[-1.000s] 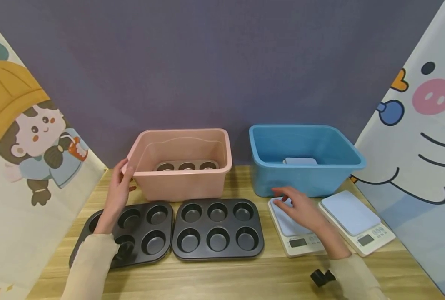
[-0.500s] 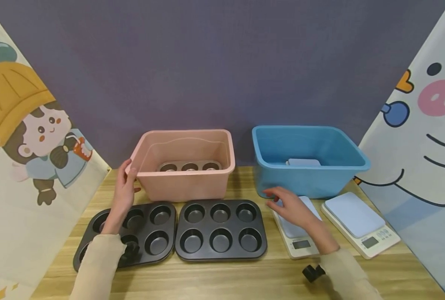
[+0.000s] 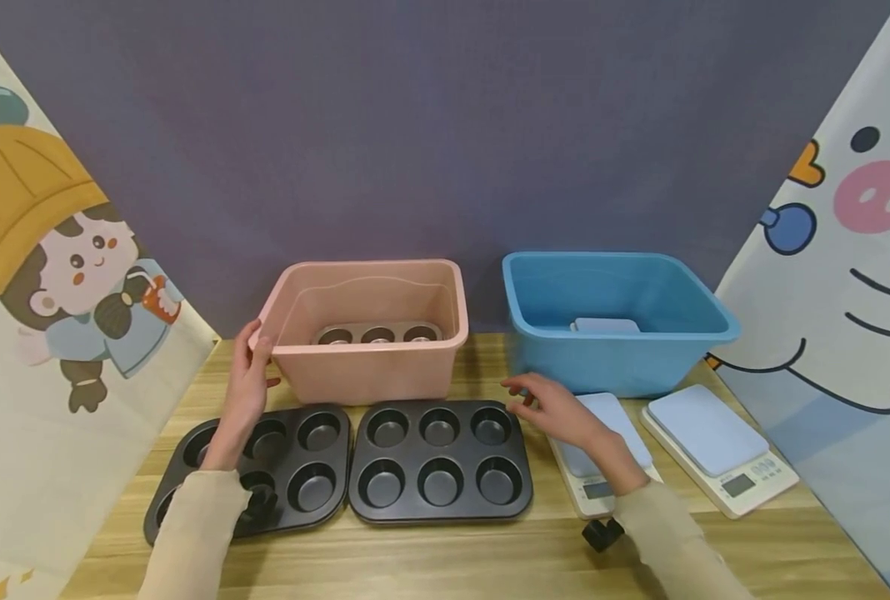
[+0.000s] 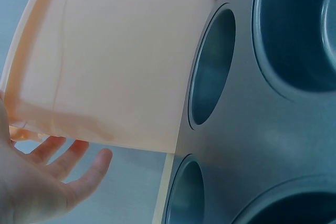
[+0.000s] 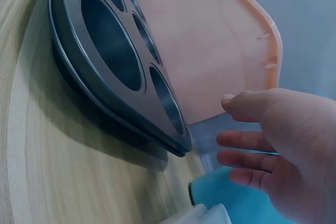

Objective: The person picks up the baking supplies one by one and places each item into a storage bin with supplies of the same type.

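Note:
My left hand (image 3: 244,396) holds the front left corner of the pink bin (image 3: 370,375), thumb in front and a finger along the side rim. In the left wrist view its other fingers (image 4: 89,177) spread loosely beside the bin's wall. A muffin tin (image 3: 377,335) lies inside this bin. Two dark muffin tins, the left one (image 3: 295,450) partly under my left arm and the right one (image 3: 409,451), lie before it. My right hand (image 3: 557,408) holds nothing, fingers loosely bent, just off the right tin's back corner and over a kitchen scale (image 3: 613,417).
A blue bin (image 3: 617,362) stands at the back right with a white scale (image 3: 606,325) inside. Another kitchen scale (image 3: 715,446) lies at the far right. Wooden tabletop (image 3: 415,558) shows along the front. A dark curtain (image 3: 445,125) hangs behind; printed cloths flank both sides.
My right hand has moved left across the scale toward the right muffin tin's corner. My left hand stays at the pink bin's corner. The head view has shifted slightly.

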Demonstrator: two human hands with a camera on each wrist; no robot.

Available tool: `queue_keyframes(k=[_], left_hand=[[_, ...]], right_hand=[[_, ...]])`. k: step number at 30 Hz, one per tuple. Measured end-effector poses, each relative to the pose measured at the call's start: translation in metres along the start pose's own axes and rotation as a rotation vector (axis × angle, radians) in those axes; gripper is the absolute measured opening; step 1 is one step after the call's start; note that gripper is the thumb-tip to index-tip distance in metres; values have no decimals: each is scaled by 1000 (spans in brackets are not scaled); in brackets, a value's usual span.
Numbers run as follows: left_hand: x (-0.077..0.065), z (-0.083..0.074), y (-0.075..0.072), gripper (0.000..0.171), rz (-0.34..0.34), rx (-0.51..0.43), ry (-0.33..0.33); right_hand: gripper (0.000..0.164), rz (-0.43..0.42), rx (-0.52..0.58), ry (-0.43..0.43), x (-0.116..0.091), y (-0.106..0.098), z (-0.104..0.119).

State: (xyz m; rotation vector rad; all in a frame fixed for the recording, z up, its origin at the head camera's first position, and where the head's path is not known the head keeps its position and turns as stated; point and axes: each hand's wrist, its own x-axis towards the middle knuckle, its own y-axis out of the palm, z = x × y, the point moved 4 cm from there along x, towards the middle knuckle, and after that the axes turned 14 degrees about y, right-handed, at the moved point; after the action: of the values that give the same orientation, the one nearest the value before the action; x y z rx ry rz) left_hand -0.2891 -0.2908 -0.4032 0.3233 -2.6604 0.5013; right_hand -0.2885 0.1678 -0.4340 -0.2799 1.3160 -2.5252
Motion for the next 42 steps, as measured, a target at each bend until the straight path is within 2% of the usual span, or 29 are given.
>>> queue_keyframes(k=[4, 13, 18, 25, 32, 37, 42], left_hand=[[0, 1, -1, 57, 4, 1, 5], [-2, 6, -3, 57, 13, -22, -29], [3, 0, -6, 55, -12, -13, -17], [-1, -3, -6, 58, -7, 14, 9], [-4, 0, -4, 57, -15, 12, -3], [-3, 0, -3, 57, -14, -6, -1], [-2, -1, -2, 58, -3, -14, -1]], right_hand=[[43, 27, -5, 7, 5, 8, 2], [46, 86, -75, 26, 8, 24, 0], [50, 94, -101, 36, 16, 30, 3], [52, 126, -84, 62, 22, 35, 1], [43, 120, -130, 30, 22, 41, 1], [38, 76, -94, 23, 18, 39, 1], [40, 63, 21, 39, 16, 32, 3]])
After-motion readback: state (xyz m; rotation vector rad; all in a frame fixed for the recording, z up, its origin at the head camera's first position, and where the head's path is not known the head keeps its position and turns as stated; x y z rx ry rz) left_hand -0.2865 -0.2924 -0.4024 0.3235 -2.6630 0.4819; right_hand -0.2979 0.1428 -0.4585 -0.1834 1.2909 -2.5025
